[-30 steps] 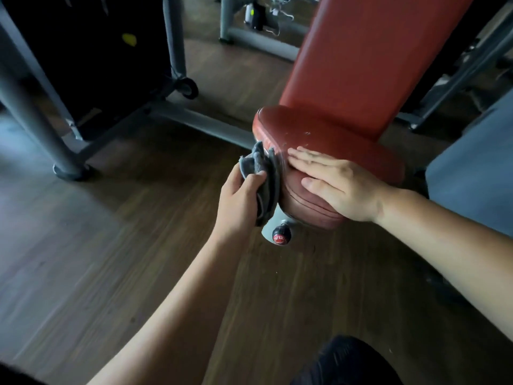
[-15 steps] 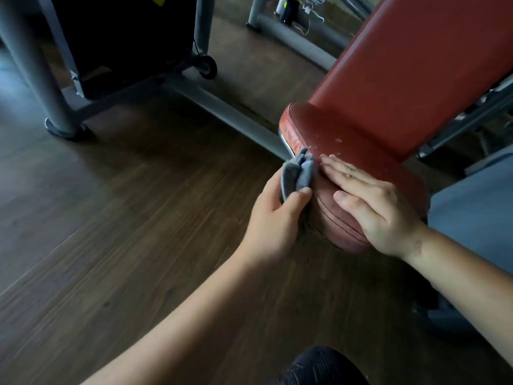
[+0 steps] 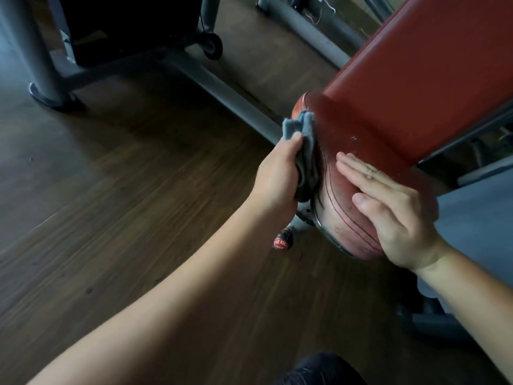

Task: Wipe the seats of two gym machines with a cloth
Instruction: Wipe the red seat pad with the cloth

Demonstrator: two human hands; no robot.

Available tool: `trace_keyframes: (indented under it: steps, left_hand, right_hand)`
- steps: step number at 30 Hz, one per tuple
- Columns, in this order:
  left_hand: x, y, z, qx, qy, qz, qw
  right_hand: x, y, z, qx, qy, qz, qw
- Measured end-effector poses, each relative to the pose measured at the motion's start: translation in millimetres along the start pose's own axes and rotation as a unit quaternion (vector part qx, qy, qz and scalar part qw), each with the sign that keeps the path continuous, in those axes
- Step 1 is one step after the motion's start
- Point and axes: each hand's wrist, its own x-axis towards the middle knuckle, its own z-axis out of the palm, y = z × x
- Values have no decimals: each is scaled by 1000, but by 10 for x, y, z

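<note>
Saw worn, glossy red vinyl with stitched seams on the seat (image 3: 349, 145); fuzzy grey cloth (image 3: 306, 134) at its nine o'clock; matt grey metal frame tube (image 3: 222, 87); wood-grain floor (image 3: 111, 190).
</note>
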Motion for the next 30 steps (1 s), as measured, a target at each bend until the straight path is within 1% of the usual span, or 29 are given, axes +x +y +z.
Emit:
trace_keyframes:
  steps: [2, 4, 6, 8, 10, 12, 13, 14, 16, 17, 18, 20, 22, 25, 26, 30]
  left_hand:
    - [-12, -62, 84, 99, 1, 46, 994]
    - [-239, -236, 55, 162, -22, 95, 982]
    - [-529, -422, 0, 183, -29, 127, 974]
    - [-610, -443, -4, 204, -36, 133, 969]
    - [-343, -330, 17, 251, -31, 133, 958]
    - [-44, -167, 97, 270, -21, 111, 956]
    - [-51, -161, 138, 278, -9, 109, 954]
    - [-153, -205, 137, 289, -9, 125, 949]
    - [-510, -302, 101, 280, -61, 174, 942]
    - [-588, -328, 78, 269, -74, 176, 944]
    - [-543, -312, 60, 277, -65, 168, 944]
    - [-268, -245, 31, 286, -36, 126, 949]
    - [-259, -215, 63, 277, -34, 99, 955]
    - [-634, -350, 19, 253, -76, 127, 956]
    - [-645, -372, -15, 252, -73, 133, 956]
    - [-252, -228, 18, 266, -18, 75, 961]
  right_hand:
    - [-2, -7, -2, -3, 5, 3, 1000]
    - [4, -17, 3, -13, 14, 1, 1000]
    - [1, -16, 9, -14, 14, -3, 1000]
    - [3, -12, 16, -9, 15, -6, 1000]
    - [10, -3, 20, -6, 22, -4, 1000]
    - [11, 5, 19, -3, 21, -6, 1000]
    - [9, 13, 16, -3, 20, -10, 1000]
    - [4, 17, 16, -3, 22, -14, 1000]
    - [10, 25, 11, 0, 25, -21, 999]
    - [10, 28, 8, 3, 24, -22, 999]
    - [11, 30, 12, 2, 23, -24, 999]
    - [20, 27, 18, -11, 20, -29, 999]
    - [24, 32, 13, -10, 14, -29, 999]
    - [25, 43, 12, 6, 3, -33, 999]
    - [31, 39, 9, 7, 1, -38, 999]
    - [26, 12, -13, -6, -13, -51, 999]
